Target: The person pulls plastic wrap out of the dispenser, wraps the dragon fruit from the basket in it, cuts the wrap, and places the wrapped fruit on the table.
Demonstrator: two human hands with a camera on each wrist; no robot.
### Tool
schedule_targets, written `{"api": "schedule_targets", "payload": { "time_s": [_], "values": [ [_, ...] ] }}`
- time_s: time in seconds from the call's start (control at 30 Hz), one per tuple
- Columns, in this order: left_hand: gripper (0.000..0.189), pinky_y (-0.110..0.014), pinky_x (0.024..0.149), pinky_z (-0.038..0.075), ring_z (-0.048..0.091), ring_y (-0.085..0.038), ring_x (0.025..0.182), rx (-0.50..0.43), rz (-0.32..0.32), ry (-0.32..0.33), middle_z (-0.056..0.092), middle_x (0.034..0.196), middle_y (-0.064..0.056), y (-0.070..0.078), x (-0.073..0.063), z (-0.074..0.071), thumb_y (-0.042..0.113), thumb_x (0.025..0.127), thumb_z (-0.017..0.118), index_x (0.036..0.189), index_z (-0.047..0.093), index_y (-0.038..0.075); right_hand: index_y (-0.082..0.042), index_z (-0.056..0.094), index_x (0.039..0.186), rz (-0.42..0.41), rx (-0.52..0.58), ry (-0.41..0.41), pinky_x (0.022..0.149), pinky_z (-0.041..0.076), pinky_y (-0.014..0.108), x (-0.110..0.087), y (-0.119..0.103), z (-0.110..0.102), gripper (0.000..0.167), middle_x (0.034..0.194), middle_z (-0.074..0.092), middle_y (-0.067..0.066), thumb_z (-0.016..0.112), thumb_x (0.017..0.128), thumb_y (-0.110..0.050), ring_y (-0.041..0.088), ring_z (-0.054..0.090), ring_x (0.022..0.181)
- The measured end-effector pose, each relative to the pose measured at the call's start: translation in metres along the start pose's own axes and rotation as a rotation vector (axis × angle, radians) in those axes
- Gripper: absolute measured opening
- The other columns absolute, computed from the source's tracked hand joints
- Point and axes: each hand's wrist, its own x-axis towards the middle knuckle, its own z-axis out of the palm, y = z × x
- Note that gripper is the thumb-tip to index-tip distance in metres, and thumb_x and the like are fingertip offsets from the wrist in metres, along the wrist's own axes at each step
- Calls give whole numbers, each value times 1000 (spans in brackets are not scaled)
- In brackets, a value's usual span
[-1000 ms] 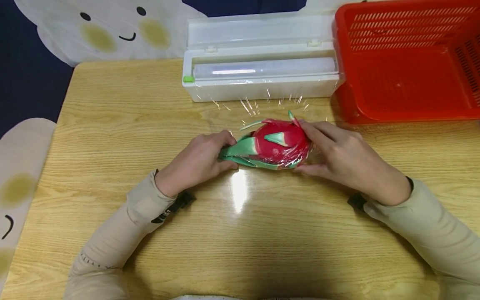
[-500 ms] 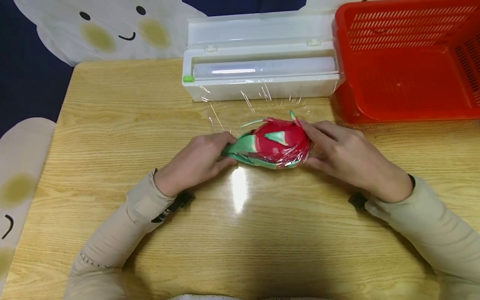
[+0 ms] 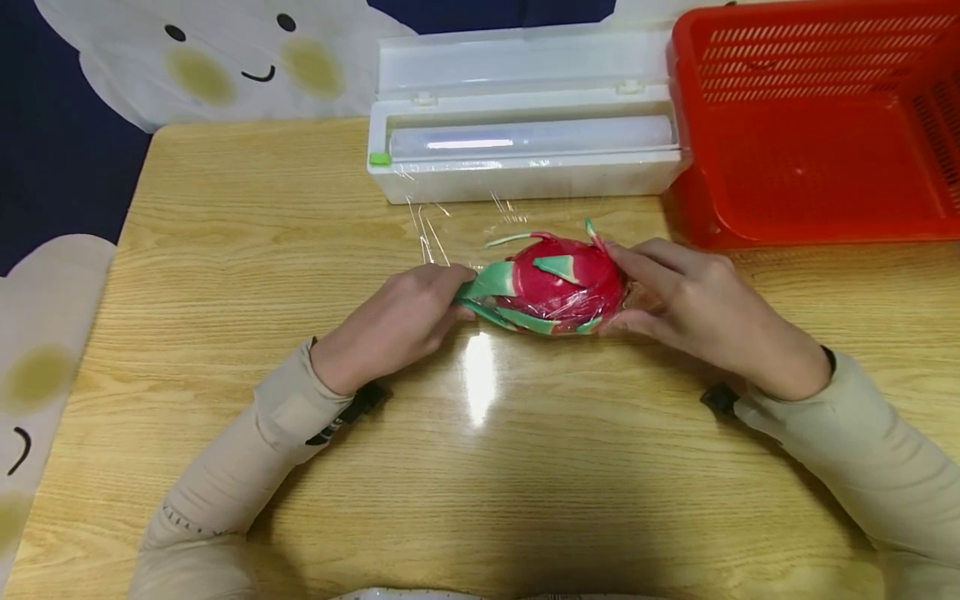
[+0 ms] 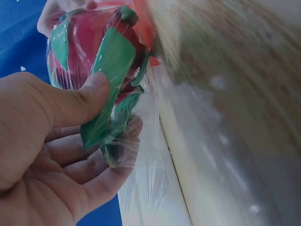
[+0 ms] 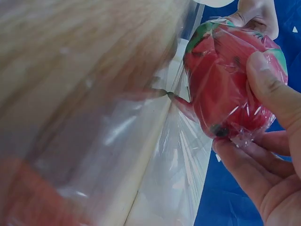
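A red dragon fruit (image 3: 558, 283) with green leaf tips lies between both hands, partly covered in clear cling film. My left hand (image 3: 397, 321) grips its green tapered end; in the left wrist view the thumb presses a green leaf (image 4: 111, 56) and the fingers curl beneath. Round the blunt red end, my right hand (image 3: 701, 308) holds the fruit through film, thumb on one side and fingers under it in the right wrist view. A sheet of cling film (image 3: 510, 208) stretches from the fruit back to the film roll (image 3: 532, 137) in its white dispenser box (image 3: 525, 179).
The dispenser's lid (image 3: 525, 62) stands raised at the back of the wooden table (image 3: 480, 492). Right beside the box is a red plastic basket (image 3: 802, 167). A pale cloth with cartoon faces (image 3: 247, 67) hangs behind the table's far edge.
Both hands and the dragon fruit have shifted slightly to the right and the fruit has turned a little. The creases in the stretched film have changed; the dispenser stays put.
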Motion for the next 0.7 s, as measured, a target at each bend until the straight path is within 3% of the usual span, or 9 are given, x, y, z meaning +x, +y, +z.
{"api": "schedule_targets", "payload": {
  "time_s": [0.13, 0.47, 0.7],
  "values": [
    [35, -38, 83, 63, 71, -23, 86, 17, 18, -4, 72, 94, -13, -1, 0, 0, 18, 98, 71, 119, 63, -8, 3, 62, 138, -7, 4, 11, 68, 63, 44, 1, 1, -1, 91, 103, 72, 20, 43, 93, -73, 26, 73, 76],
    [28, -38, 76, 62, 69, -24, 81, 56, 47, 16, 71, 89, -12, -1, -1, 1, 18, 99, 69, 114, 65, -6, 3, 63, 137, 0, 26, 12, 70, 63, 45, 1, 3, -1, 88, 99, 73, 18, 45, 93, -70, 28, 72, 79],
    [22, -37, 72, 60, 65, -21, 75, 56, 41, -29, 68, 84, -7, 1, -1, -3, 17, 100, 69, 108, 64, -3, 1, 65, 137, 27, 52, 2, 74, 61, 45, 0, 4, -2, 84, 100, 74, 15, 49, 92, -69, 27, 72, 85]
  ]
}}
